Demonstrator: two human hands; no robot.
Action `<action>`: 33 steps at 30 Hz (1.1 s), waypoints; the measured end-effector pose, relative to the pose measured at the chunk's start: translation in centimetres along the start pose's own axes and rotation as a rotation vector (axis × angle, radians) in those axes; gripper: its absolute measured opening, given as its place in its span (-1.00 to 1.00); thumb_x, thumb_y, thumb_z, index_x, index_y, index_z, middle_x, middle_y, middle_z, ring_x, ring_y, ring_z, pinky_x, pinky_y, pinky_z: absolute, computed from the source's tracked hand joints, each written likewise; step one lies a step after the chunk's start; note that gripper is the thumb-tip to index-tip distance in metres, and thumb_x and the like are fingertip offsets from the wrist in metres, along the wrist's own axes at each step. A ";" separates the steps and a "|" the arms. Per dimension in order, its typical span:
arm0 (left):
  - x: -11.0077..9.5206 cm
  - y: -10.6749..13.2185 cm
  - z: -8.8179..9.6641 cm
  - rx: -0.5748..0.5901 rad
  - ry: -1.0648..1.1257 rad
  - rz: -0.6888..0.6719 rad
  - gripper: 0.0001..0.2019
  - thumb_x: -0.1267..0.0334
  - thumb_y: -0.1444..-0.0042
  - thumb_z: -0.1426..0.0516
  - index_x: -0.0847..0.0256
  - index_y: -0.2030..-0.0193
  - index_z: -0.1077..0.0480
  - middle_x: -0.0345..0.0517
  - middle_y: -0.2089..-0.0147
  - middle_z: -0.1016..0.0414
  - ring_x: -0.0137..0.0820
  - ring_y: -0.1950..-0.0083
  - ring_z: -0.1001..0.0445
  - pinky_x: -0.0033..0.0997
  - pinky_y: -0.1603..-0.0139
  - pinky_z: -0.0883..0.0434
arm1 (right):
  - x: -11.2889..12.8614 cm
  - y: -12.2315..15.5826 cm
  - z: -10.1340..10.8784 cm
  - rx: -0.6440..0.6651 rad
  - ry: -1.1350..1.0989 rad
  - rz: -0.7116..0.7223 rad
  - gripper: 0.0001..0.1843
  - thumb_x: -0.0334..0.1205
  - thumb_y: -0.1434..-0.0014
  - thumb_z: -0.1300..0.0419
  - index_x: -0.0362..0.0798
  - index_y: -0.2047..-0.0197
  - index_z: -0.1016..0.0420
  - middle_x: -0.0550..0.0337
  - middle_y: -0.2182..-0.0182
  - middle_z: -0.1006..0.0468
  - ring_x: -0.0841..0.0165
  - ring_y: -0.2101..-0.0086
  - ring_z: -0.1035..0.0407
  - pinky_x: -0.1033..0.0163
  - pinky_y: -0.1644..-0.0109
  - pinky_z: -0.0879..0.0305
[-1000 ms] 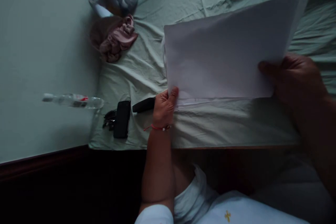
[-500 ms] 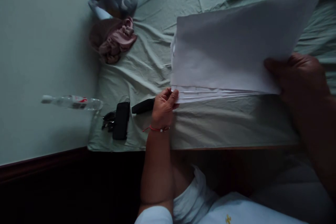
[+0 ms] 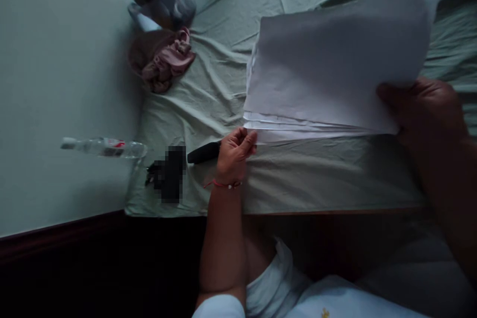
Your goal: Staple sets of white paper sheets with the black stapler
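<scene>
Several sheets of paper (image 3: pixel 328 59) span the gap between both hands, over the green cloth (image 3: pixel 316 179). From my remote seat I see the right hand (image 3: pixel 425 104) pinching their near right corner, thumb on top, presumably to keep the bundle together; its fingers underneath are hidden. The left hand (image 3: pixel 236 154) pinches the lower sheets' near left corner, which probably lets the edges fan apart. Left of it, partly covered, lies a black object (image 3: pixel 203 153).

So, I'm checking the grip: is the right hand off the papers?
No, the right hand holds the papers, its thumb lying over them.
</scene>
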State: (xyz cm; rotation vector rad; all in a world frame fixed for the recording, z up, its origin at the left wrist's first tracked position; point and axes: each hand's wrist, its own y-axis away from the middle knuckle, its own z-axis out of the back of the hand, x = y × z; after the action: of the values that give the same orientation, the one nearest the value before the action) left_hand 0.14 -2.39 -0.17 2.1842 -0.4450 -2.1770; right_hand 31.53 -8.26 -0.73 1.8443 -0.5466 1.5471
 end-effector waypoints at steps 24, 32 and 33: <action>0.2 -0.3 1.1 -0.106 0.074 0.156 -0.92 0.45 -0.09 -0.29 0.26 0.31 -0.49 -0.30 0.45 -0.45 -0.63 0.62 -0.39 -0.69 0.66 -0.23 | 1.0 0.7 0.2 0.121 0.035 -0.154 -0.84 -0.41 0.08 -0.42 -0.04 0.35 -0.69 0.14 0.36 -0.62 0.49 0.48 -0.43 0.41 0.51 -0.35; -0.6 -0.1 0.5 -0.172 0.111 0.226 -0.85 0.39 -0.25 -0.22 0.23 0.37 -0.41 -0.34 0.53 -0.31 -0.64 0.63 -0.27 -0.68 0.69 -0.13 | 0.9 0.7 0.5 0.158 0.058 -0.151 -0.88 -0.41 0.05 -0.40 -0.06 0.37 -0.66 0.15 0.41 -0.61 0.50 0.54 -0.39 0.38 0.53 -0.33; -0.7 -0.2 0.4 -0.203 0.138 0.222 -0.81 0.33 -0.30 -0.19 0.23 0.37 -0.41 -0.33 0.54 -0.30 -0.63 0.62 -0.27 -0.67 0.68 -0.14 | 1.0 0.8 0.5 0.160 0.068 -0.157 -0.89 -0.41 0.04 -0.40 -0.05 0.38 -0.66 0.15 0.42 -0.60 0.50 0.55 -0.37 0.38 0.54 -0.31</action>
State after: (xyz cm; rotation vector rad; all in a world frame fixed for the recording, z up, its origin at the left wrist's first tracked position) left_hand -0.25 -2.00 0.42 2.0512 -0.4166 -1.8576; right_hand 31.58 -9.07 0.35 1.8954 -0.2469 1.5790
